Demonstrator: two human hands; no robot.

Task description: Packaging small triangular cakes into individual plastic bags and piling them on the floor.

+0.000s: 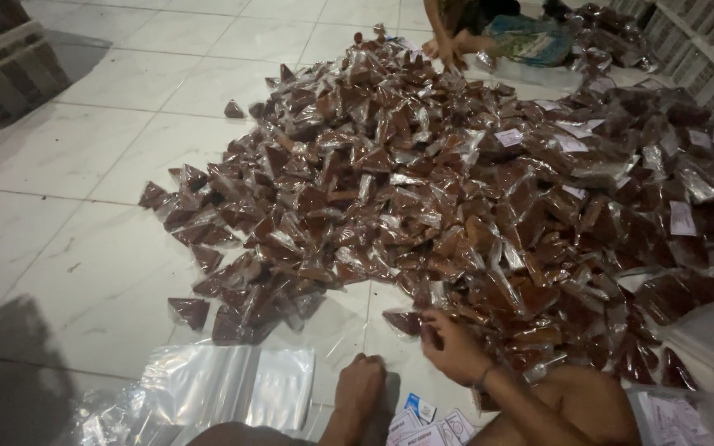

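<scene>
A floor of pale tiles (84, 149) is nearly covered by a wide heap of small clear packets (456, 190) filled with something reddish brown, many folded into triangles, some toward the right bearing white paper labels (682, 218). At the near edge of the heap the right hand (454, 347) has its fingers curled onto a packet (406, 320), pinching it where it lies on the tile, just apart from the main pile. The left hand (360, 386) rests on the floor as a loose fist, holding nothing that shows (its fingertips are turned under, so this is hard to be sure of). I judge the step in hand to be picking single packets off the heap's edge; the move calls for lifting one free without dragging its neighbours. Empty clear bags (225, 384) lie flat at the left, and small printed cards (427, 421) sit between the knees. Across the heap another person's hand (448, 45) rests by a patterned cloth bundle (530, 40). Stray packets (189, 310) lie scattered near the bags.
</scene>
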